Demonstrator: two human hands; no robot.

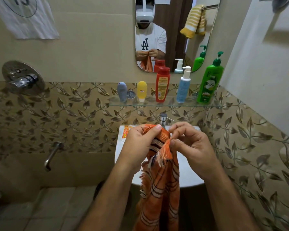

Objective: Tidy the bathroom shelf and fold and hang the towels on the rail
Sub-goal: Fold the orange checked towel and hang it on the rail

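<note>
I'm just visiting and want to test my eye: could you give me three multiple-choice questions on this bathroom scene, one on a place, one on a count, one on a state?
1. Where does the green bottle stand on the shelf?
A. right end
B. left end
C. middle

2. How many bottles are on the shelf?
A. three
B. five
C. seven

3. How is the orange towel held?
A. by both hands
B. by one hand
C. by neither hand

Answers:
1 A: the green bottle ends the row on the shelf.
2 B: grey, yellow, red, blue, green.
3 A: the left hand and right hand both pinch the orange towel.

Soft even light, fisheye edges, slight blur.
</note>
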